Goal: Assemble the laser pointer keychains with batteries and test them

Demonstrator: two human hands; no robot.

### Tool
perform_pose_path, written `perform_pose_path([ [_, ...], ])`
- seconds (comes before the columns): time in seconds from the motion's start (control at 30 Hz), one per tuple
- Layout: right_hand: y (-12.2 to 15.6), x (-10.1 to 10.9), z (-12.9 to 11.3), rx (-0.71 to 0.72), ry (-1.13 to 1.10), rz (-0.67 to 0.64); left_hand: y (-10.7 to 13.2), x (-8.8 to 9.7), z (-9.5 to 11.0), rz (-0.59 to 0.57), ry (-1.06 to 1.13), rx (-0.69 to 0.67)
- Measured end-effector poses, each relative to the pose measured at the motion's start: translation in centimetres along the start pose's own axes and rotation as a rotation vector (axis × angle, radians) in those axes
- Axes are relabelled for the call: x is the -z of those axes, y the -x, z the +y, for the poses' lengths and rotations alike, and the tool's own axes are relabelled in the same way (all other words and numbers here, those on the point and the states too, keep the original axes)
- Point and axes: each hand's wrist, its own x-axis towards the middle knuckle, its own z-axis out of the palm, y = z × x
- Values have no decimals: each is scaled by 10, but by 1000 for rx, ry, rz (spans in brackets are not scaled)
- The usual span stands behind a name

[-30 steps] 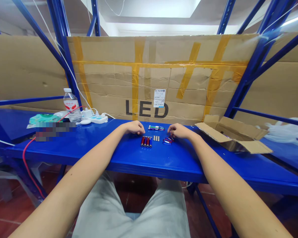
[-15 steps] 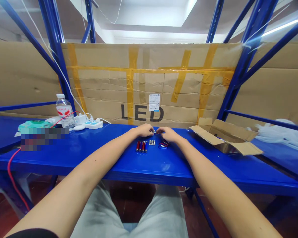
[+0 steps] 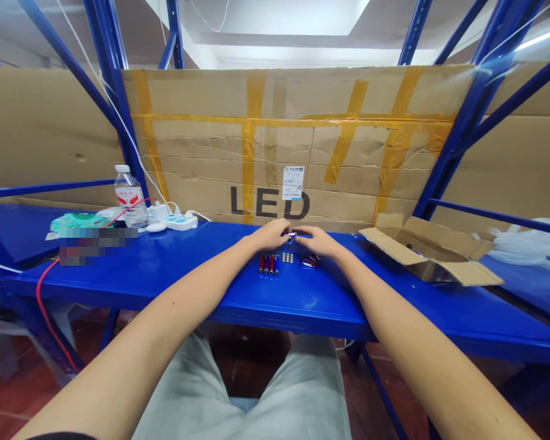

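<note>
My left hand (image 3: pixel 274 234) is closed, pinching a small shiny silver piece (image 3: pixel 292 236) whose exact kind is too small to make out. From the other side, the fingers of my right hand (image 3: pixel 318 240) close in on the same piece and appear to grip its end. Just in front of the hands, several red and blue metal tubes (image 3: pixel 269 264), like small flashlight bodies, lie side by side. To their right sit several small round silver pieces (image 3: pixel 288 258) in rows. Red and blue carabiner clips (image 3: pixel 308 263) are piled below my right hand.
An open cardboard box (image 3: pixel 433 244) stands on the right of the blue table (image 3: pixel 165 275). At the left are a water bottle (image 3: pixel 131 197), a green packet (image 3: pixel 80 223) and a white power strip (image 3: pixel 181 221) with cables. A large cardboard panel (image 3: pixel 201 153) closes off the back.
The camera view has shifted slightly, moving the scene to the right and up. Both hands remain together at the small silver piece, which now shows more clearly between the fingers.
</note>
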Motion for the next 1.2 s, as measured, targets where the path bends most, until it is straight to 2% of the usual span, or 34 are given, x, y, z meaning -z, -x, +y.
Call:
perform_pose_path([
  [0.1,-2,0,0,18,-170,-1,-1,0,9,55,8,-63],
  [0.23,-2,1,1,-89,-314,7,2,1,18,29,-16,-93],
  [0.37,0,2,-1,-101,-324,-17,6,4,22,-19,-156,-66],
  [0.47,0,0,-3,-122,-301,11,6,5,23,-43,-203,-45],
  [0.6,-2,-6,1,-134,-217,-7,7,7,23,-91,-197,-25],
  [0.8,-4,-7,8,-136,79,2,7,6,15,-188,-238,44],
  [0.9,-3,-6,8,-125,179,-7,5,5,8,-258,-270,37],
  [1.2,-2,-4,8,-92,299,-72,-3,6,7,-395,-288,20],
])
